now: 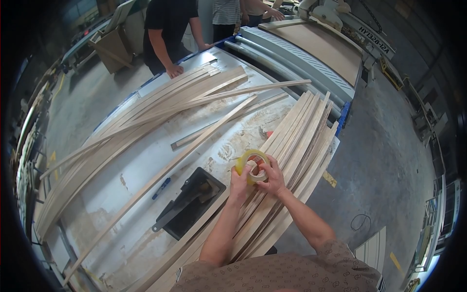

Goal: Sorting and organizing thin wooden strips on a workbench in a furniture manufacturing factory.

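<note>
A yellowish roll of clear tape is held in both my hands above a stack of long thin wooden strips. My left hand grips the roll from its left side. On the right side, the fingers of my right hand press against the roll's face and inner ring. The stack of strips under my hands runs along the table's right edge.
A black dustpan and a blue pen lie on the dusty white table. More strips are piled across its left. A person in black leans a hand on the far end. A big machine stands behind.
</note>
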Motion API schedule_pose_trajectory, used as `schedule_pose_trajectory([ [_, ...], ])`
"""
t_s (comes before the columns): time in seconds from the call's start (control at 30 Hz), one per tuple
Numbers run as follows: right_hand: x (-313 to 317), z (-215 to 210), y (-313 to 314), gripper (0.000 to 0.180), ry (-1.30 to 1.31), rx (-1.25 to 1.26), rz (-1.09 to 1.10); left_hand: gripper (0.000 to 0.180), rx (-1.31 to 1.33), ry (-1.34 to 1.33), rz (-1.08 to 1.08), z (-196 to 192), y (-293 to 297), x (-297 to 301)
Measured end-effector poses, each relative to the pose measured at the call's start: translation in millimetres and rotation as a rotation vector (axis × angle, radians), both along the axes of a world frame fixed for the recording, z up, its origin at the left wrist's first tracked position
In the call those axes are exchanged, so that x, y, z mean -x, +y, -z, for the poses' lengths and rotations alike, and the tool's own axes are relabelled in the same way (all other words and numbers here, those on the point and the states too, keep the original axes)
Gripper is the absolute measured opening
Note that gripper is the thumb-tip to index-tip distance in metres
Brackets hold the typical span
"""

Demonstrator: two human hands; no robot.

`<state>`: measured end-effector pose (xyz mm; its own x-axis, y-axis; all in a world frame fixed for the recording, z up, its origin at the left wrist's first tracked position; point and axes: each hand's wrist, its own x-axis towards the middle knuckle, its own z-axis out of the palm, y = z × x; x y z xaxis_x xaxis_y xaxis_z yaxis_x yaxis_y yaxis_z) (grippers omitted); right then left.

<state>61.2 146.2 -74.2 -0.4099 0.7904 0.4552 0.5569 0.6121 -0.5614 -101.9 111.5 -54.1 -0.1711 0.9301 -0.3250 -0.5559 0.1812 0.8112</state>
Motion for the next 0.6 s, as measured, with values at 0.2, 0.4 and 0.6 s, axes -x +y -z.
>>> schedule_pose_trajectory([
  [0.2,0.4,1.0,0.0,0.066,0.013,-0.004,-0.003,0.05,-0.008,0.003,0.004,4.9,0.7,0.6],
  [0.4,0.5,0.4,0.7,0.066,0.009,-0.008,-0.008,0.05,-0.001,0.001,0.003,5.1,0.9,0.4],
  [0.6,-0.7,2.6,1.4,0.066,0.007,-0.019,-0.008,0.05,0.005,0.006,0.004,7.4,2.1,0.2],
])
